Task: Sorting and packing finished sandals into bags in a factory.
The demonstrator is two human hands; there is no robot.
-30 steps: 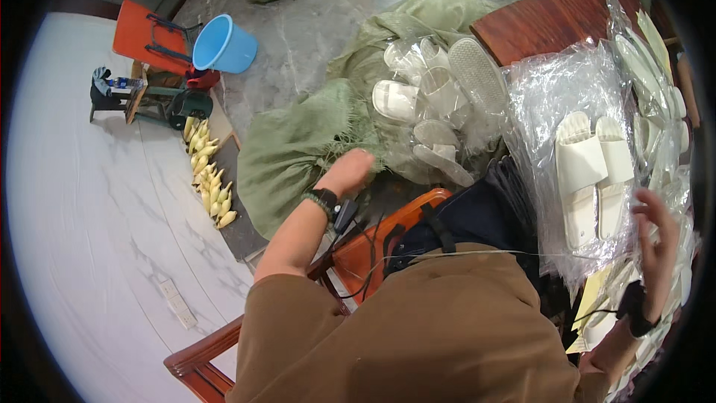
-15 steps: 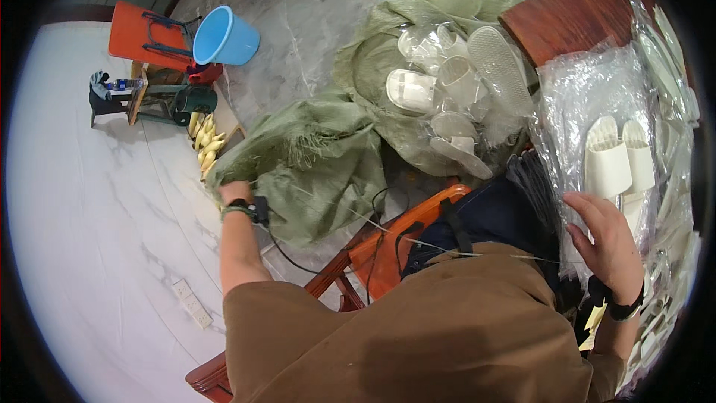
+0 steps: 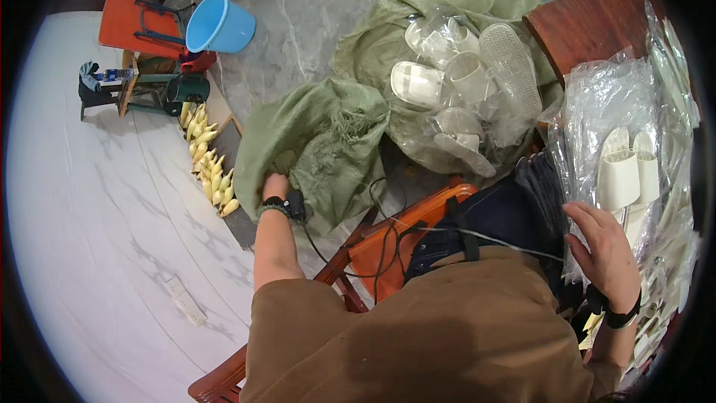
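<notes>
My left hand (image 3: 276,186) reaches into the folds at the near left side of a green woven sack (image 3: 321,142). Its fingers are hidden by the cloth, so whether they hold anything does not show. On the other side, my right hand (image 3: 608,254) is open, fingers stretched out, at the edge of a stack of clear plastic bags (image 3: 608,97). A pair of white slippers (image 3: 620,175) lies on that stack just beyond the fingertips. A second green sack (image 3: 373,37) lies open farther off, with several white slippers (image 3: 418,83) in clear wrap on it.
An orange-brown wooden chair (image 3: 399,239) stands before me, with a black cable across it. Bananas (image 3: 212,168) lie along the wall at left. Beyond are a blue bucket (image 3: 231,26), a red folding seat (image 3: 134,26) and a dark red wooden surface (image 3: 589,26) at right.
My left hand has moved right and slightly nearer me, from the sack's left edge into its folds. More bananas show beside it. My right hand stays almost in place, still open.
</notes>
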